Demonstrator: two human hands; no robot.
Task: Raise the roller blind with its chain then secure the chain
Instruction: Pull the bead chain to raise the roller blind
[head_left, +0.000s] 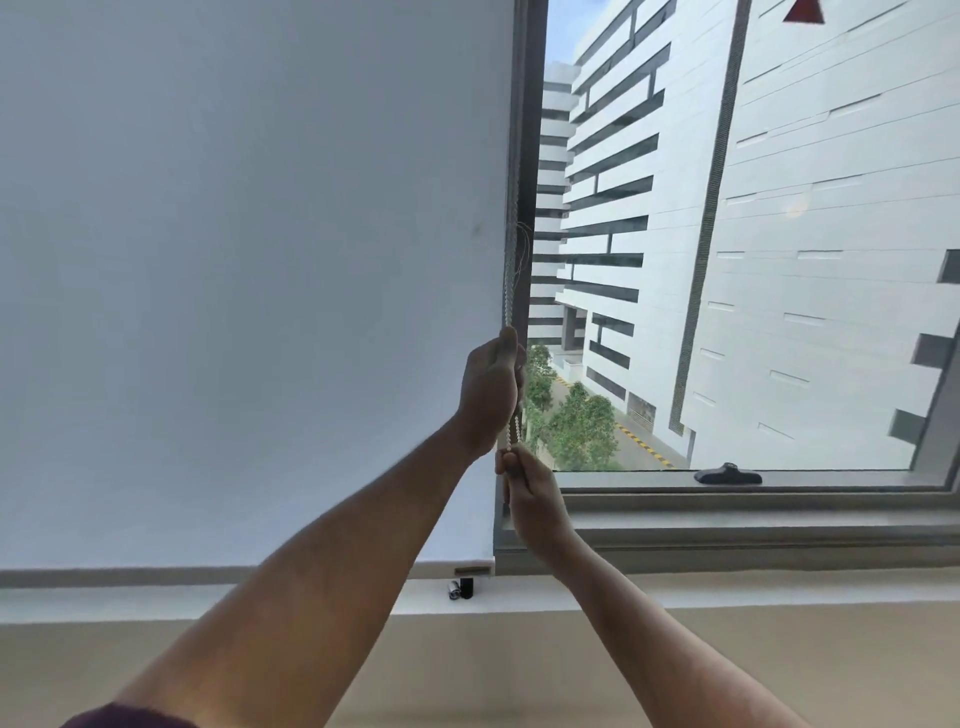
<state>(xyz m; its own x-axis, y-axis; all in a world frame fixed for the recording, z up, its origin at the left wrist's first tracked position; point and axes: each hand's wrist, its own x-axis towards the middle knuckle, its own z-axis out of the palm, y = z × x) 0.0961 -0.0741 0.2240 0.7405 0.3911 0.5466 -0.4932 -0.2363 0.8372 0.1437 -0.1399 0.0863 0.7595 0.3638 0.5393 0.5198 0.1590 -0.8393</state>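
The roller blind (249, 286) covers the left half of the frame, a plain white-grey fabric panel. Its bottom rail (457, 570) hangs just above the window sill (727, 590), at the lower centre of the frame.

The bead chain (513, 249) runs vertically along the right edge of the blind, beside the grey window frame (527, 156), at centre frame. A few loose threads stand off the blind's edge next to the chain.

The left hand (491, 395) is the upper hand. Its fingers are clenched around the chain at centre frame. The right hand (532, 501) sits directly below it, the two hands nearly touching. Its fingers pinch the chain just beneath the left hand. A short length of chain is visible between the two hands.

Two small cylindrical objects (461, 588), one silver and one black, rest on the sill under the bottom rail. A black window handle (727, 474) lies on the lower window frame at right. A white multi-storey building (779, 234) fills the uncovered glass.
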